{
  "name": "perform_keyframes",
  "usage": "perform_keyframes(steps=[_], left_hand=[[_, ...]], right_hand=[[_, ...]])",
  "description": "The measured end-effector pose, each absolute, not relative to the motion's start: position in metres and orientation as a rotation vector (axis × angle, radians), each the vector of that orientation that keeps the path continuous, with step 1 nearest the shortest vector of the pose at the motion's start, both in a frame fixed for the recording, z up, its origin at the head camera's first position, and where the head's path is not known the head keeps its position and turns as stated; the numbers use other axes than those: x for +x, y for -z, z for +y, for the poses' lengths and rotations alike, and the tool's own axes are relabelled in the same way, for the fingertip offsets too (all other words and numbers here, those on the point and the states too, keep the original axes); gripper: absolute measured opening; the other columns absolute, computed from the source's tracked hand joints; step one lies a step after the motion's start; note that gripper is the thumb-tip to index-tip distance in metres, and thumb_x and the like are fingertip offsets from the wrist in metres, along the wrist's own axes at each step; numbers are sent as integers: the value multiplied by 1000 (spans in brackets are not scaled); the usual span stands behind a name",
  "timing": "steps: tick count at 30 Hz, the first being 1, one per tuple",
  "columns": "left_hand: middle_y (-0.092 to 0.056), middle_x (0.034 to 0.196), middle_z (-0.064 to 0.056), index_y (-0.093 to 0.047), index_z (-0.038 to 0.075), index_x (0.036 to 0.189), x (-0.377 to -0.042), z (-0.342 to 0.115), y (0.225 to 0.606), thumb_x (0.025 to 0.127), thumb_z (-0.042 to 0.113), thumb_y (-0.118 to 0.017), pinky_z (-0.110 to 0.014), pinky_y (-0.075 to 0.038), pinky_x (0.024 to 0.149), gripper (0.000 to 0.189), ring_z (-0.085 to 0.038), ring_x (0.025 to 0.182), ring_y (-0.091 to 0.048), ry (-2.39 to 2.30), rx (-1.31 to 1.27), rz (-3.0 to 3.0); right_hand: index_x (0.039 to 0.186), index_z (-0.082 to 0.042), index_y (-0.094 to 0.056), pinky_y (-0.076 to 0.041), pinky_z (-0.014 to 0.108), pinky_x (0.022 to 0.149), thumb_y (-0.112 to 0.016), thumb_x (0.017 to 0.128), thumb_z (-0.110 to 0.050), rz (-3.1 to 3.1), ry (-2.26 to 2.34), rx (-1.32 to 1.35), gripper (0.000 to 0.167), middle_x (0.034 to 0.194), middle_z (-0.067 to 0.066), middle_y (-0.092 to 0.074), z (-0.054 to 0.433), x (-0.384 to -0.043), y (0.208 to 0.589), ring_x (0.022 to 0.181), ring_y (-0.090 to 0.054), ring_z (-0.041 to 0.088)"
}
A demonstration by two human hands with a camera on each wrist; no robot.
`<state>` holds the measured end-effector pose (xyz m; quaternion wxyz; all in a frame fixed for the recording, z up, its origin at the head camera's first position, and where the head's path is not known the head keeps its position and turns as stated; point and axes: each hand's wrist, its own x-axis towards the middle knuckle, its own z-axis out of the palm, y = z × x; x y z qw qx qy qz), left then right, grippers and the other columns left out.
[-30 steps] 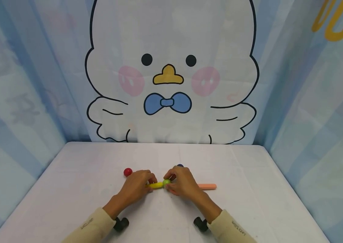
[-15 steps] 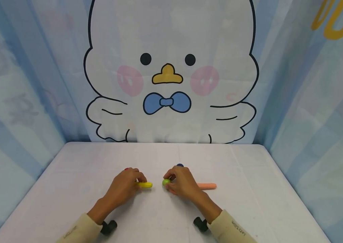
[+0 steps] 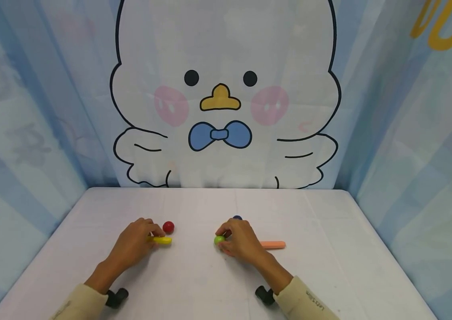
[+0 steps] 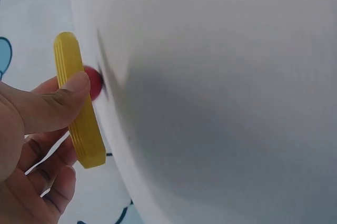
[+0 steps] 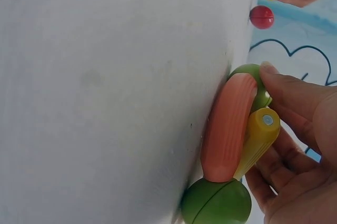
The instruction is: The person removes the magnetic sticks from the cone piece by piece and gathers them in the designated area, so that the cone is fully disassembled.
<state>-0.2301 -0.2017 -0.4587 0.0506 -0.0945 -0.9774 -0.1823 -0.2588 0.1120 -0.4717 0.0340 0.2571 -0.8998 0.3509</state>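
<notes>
My left hand [image 3: 131, 242] pinches a yellow toy rod [image 3: 163, 240] between thumb and fingers, left of the red ball [image 3: 168, 227]. In the left wrist view, the ribbed yellow rod [image 4: 87, 134] overlaps the red ball. At the table's middle my right hand [image 3: 244, 240] pinches a light green ball [image 3: 219, 240], the thumb at its side. The right wrist view shows a curved coral rod [image 5: 226, 134] between that ball and a darker green ball [image 5: 218, 205]. Another yellow rod [image 5: 255, 145] with a metal-looking end lies beside the coral rod. The head view hides most of these behind the hand.
A straight orange rod [image 3: 272, 245] sticks out to the right of my right hand. Behind the hand a dark blue ball [image 3: 237, 217] is partly hidden. The white table [image 3: 330, 266] ends at a printed cloth backdrop [image 3: 226, 164].
My left hand has moved left with the yellow rod, away from the light green ball, passing in front of the red ball. The right hand has stayed in place.
</notes>
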Motion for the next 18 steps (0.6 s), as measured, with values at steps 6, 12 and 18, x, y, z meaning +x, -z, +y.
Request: perform_keyframes(steps=[6,12,18], left_hand=[[-71,96,0,-82,16,99,-235,-218,461,80,3,-92,-48,-60,94,25,-20,94,-60,527,-276,-3004],[-71,95,1,-81,16,100,-241,-229,465,81,3,-91,-49,-59,93,25,-20,92,-59,524,-283,-3033],[-71,96,1,-81,16,102,-242,-233,469,81,3,-90,-49,-59,94,26,-19,93,-59,554,-283,-3035]], right_hand=[[100,-8,-80,-57,26,81,-91,80,-1,-2765,-1098,789,24,98,4,-72,113,-259,472,93,-73,18],[100,-9,-80,-57,26,82,-91,80,-2,-2769,-1098,782,23,98,3,-72,112,-259,473,93,-74,17],[99,-9,-80,-57,25,81,-91,80,-2,-2766,-1096,785,23,97,4,-72,112,-259,473,92,-74,17]])
